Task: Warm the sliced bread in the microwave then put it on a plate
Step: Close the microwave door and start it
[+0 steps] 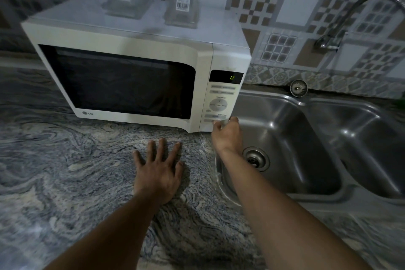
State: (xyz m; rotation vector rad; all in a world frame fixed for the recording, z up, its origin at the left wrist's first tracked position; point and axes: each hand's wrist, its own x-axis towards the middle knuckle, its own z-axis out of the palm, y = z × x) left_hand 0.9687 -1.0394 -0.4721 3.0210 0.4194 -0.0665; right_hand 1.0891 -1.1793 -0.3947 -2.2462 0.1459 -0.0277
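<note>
**Right hand at the microwave's control panel, left hand flat on the counter**

The white microwave (122, 68) stands on the marbled grey counter (65, 171) with its door closed; the dark window shows nothing of what is inside, so the bread cannot be seen. The display (226, 77) glows with a single green figure. The right hand (226, 136) reaches up to the lowest corner of the control panel (218, 103), its fingers curled narrow, thumb and fingertip touching the bottom buttons; it holds nothing. The left hand (158, 170) lies palm down on the counter just before the microwave, fingers spread wide and empty. Two clear containers (153, 0) with barcode labels sit on top of the microwave. To the right lies a steel double sink (306, 138), with a tap (341, 17) on the tiled wall above.
</note>
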